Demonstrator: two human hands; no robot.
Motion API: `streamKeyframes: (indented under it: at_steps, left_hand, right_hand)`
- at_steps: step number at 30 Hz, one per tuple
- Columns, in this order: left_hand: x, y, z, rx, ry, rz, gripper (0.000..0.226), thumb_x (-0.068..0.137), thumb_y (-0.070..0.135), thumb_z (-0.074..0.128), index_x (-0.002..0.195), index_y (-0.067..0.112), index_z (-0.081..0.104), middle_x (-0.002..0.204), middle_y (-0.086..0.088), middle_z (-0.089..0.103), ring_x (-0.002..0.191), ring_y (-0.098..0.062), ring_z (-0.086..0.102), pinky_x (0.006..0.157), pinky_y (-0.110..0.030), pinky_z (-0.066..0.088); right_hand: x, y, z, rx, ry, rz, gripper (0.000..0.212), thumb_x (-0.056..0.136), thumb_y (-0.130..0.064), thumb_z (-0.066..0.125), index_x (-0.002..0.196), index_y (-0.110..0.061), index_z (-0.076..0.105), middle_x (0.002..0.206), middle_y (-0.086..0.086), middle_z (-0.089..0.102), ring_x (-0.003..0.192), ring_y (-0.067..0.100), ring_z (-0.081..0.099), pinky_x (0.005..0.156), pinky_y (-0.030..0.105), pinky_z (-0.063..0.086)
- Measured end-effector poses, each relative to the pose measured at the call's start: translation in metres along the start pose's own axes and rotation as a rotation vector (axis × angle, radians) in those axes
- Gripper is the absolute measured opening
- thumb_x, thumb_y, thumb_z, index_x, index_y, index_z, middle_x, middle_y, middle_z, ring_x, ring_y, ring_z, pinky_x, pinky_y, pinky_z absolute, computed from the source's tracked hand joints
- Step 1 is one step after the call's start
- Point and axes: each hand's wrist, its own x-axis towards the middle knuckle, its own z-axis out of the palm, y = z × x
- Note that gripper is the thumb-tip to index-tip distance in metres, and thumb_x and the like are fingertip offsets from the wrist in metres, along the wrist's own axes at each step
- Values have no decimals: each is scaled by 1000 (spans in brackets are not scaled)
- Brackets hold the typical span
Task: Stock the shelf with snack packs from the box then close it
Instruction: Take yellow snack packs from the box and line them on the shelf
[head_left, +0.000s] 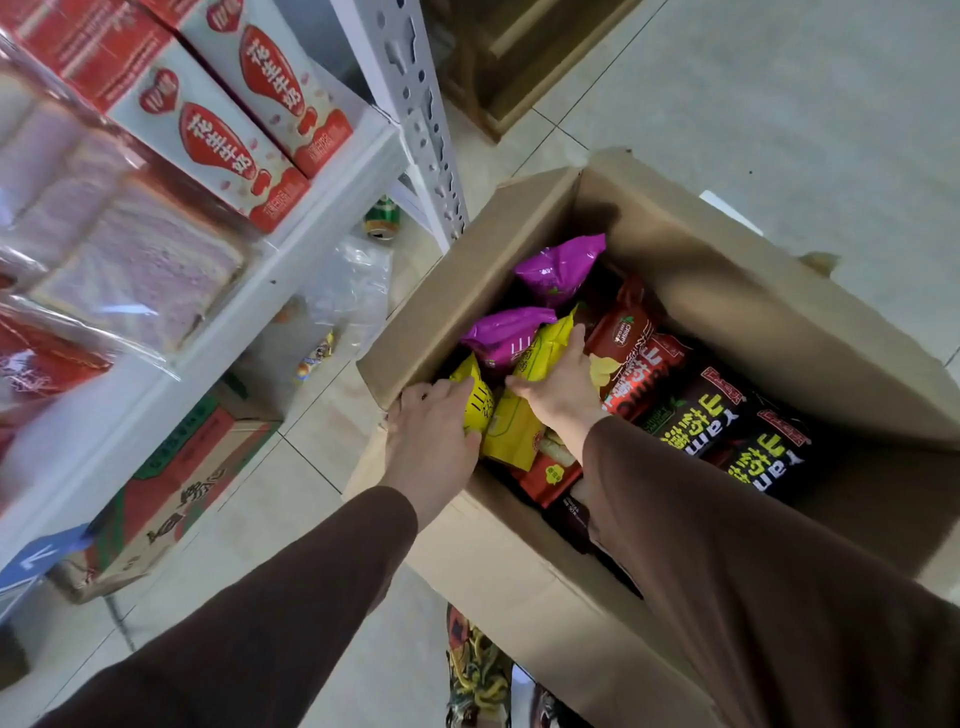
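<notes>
— How are the fingers placed?

— The fingers of the left hand (434, 431) are curled around a small yellow pack (477, 397) at the near-left corner of the box (737, 249); the pack is grasped. The fingers of the right hand (558, 387) are laid over a second yellow pack (540, 348), and the thumb is spread to the left. It seems to be held, but the grasp under the palm cannot be told for sure. Both arms are covered by brown sleeves (727, 545).

— What are the packs made of?

— Shiny, crinkled foil or plastic is seen. Two purple packs (561, 265) are puffed like pillows. Beside them a red chip bag (626, 332) and long dark bags with yellow print (691, 410) are packed tightly. A third yellow pack (511, 431) lies between the two hands.

— And the box?

— It is of plain brown cardboard, with the flaps opened outward, and it is placed on a pale tiled floor (779, 104). All the snack packs are kept inside it.

— What is found at the left?

— A white metal shelf (311, 228) with a perforated post is seen. Red and white cartons (223, 140) and sliced bread in clear wrap (130, 270) are carried by it. Under it a printed cardboard carton (176, 483) and a green can (382, 221) are placed.
</notes>
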Motion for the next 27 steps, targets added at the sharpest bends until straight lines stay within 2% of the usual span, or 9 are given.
streamKeyframes:
  at_steps: [3,6,9,12,15,18,22,24,27]
  left_hand:
    - [0,5,3,-166,-20,35,60,94,26,61,151,26,41,141,2,48,118,-29,47,103,-43,39]
    - [3,10,4,-412,0,41,56,95,21,61,149,25,47,139,2,49,116,-23,45,104,-33,36]
    - [8,20,6,-683,-52,-5,46,99,23,56,144,28,52,131,8,53,114,-13,52,103,-29,40]
    - [17,25,18,-857,-126,-69,53,95,5,53,142,29,49,130,7,54,107,-13,59,94,-28,48]
    - [27,20,35,-780,-209,-112,65,88,-7,57,143,23,42,138,-4,48,110,-16,58,90,-31,52]
    - [37,16,48,-624,-281,-120,72,90,1,65,152,20,35,139,-2,45,101,-15,60,99,-36,51]
    - [52,21,62,-610,-311,-126,78,90,12,71,157,14,31,104,0,58,85,-15,57,103,-41,48]
    - [56,28,66,-477,-301,-67,76,89,18,74,154,13,36,103,-4,58,97,-21,58,104,-42,45]
    - [58,36,67,-310,-264,16,74,87,26,76,151,9,41,137,-15,48,128,-30,48,113,-40,34]
  right_hand:
    - [-1,14,-7,55,-11,-29,114,86,-13,79,161,-26,-4,168,5,13,151,26,27,119,39,27]
    - [-9,29,-20,132,-53,-70,110,84,-9,80,162,-26,3,167,-1,18,152,17,23,124,40,23]
    - [-17,45,-35,159,-79,-100,105,83,-11,81,161,-28,13,160,-12,28,145,8,30,122,35,25]
    - [-21,63,-52,166,-51,-119,99,80,-15,83,157,-31,23,153,-5,46,136,14,50,117,44,39]
    - [-30,75,-68,146,10,-145,94,83,-16,80,156,-33,24,154,-7,44,137,12,48,117,40,38]
    - [-30,95,-81,175,54,-155,95,74,-36,80,151,-48,25,152,-8,42,137,17,48,112,51,43]
    - [-37,102,-91,253,51,-150,87,85,-17,76,155,-36,28,138,-7,51,121,15,61,103,45,52]
    - [-38,106,-94,292,34,-161,82,92,-8,70,157,-29,25,125,-16,56,111,7,65,99,36,54]
    - [-37,113,-96,315,46,-142,80,94,-5,65,157,-30,24,119,-20,59,106,5,67,95,33,56]
